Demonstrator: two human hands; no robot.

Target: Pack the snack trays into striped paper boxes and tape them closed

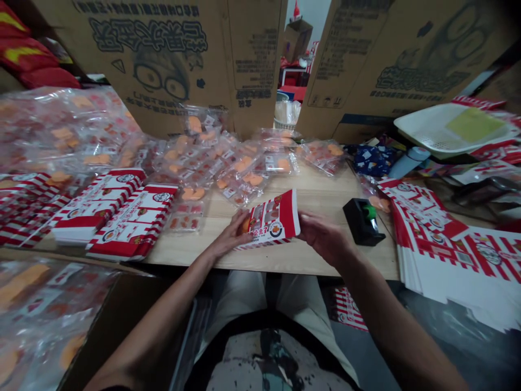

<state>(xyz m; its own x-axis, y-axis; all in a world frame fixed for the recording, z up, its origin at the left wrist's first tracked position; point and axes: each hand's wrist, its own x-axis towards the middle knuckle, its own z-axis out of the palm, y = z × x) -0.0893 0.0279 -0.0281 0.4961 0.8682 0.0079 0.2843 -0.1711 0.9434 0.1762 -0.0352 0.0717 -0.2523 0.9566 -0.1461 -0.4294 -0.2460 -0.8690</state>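
A red and white striped carton (280, 212) with clear windows lies tilted between my hands, just above the front part of the wooden table. My left hand (232, 234) is closed around its left end, with the thumb along the near side. At the carton's right end, my right hand (321, 233) presses its fingers against the pale edge; part of those fingers is hidden. Orange pieces show through the windows. Clear packets with orange pieces (244, 163) lie right behind the carton.
Stacked flat cartons (134, 220) lie at the left, beside a large heap of clear packets (61, 130). A black tape dispenser (360, 222) stands right of my hands. More flat cartons (459, 239) and a white basket (427, 130) are at the right. Large cardboard boxes (183, 65) wall the back.
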